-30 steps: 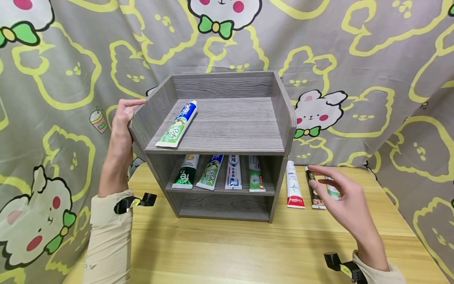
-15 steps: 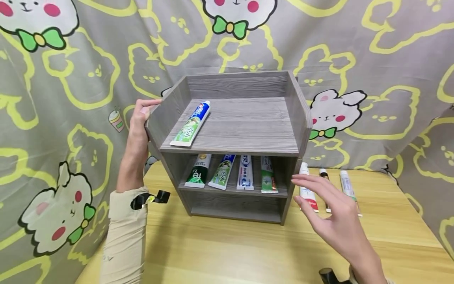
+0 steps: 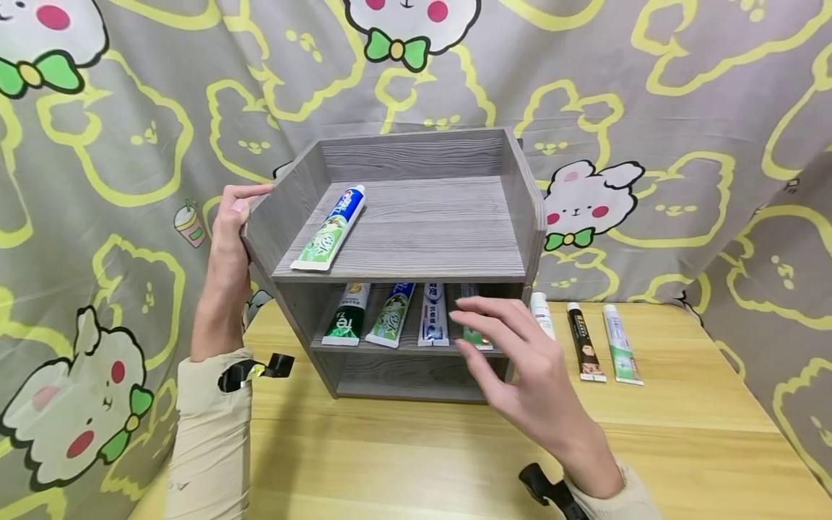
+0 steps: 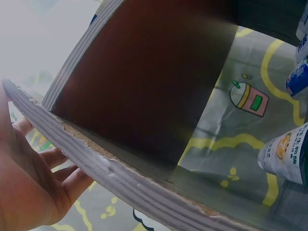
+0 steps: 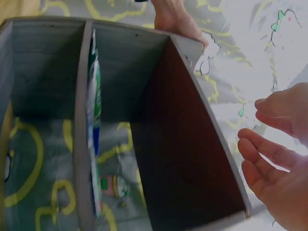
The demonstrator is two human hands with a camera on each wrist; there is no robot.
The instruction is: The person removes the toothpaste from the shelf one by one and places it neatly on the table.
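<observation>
A grey wood-grain shelf (image 3: pixel 396 277) stands on the table. My left hand (image 3: pixel 227 245) grips its left side panel near the top; the left wrist view shows the fingers (image 4: pixel 77 183) behind the panel's edge. In front of the shelf's right part hovers my right hand (image 3: pixel 520 361), fingers parted and holding nothing. A blue-and-green toothpaste tube (image 3: pixel 330 230) lies on the top board. The middle compartment holds a dark green toothpaste tube (image 3: pixel 347 318), another blue-and-green toothpaste tube (image 3: pixel 391 318), a white-and-blue toothpaste tube (image 3: pixel 433 318) and a green toothpaste tube (image 3: pixel 479 339), partly hidden by my right hand.
On the wooden table (image 3: pixel 377 462), right of the shelf, lie a white toothpaste tube (image 3: pixel 542 312) partly covered by my hand, a black toothpaste tube (image 3: pixel 586 343) and a white-and-green toothpaste tube (image 3: pixel 622 344). A patterned curtain (image 3: pixel 442 94) hangs behind.
My right hand has moved left, from over the tubes on the table to in front of the shelf. The left hand keeps its hold on the side panel. No tube has changed place.
</observation>
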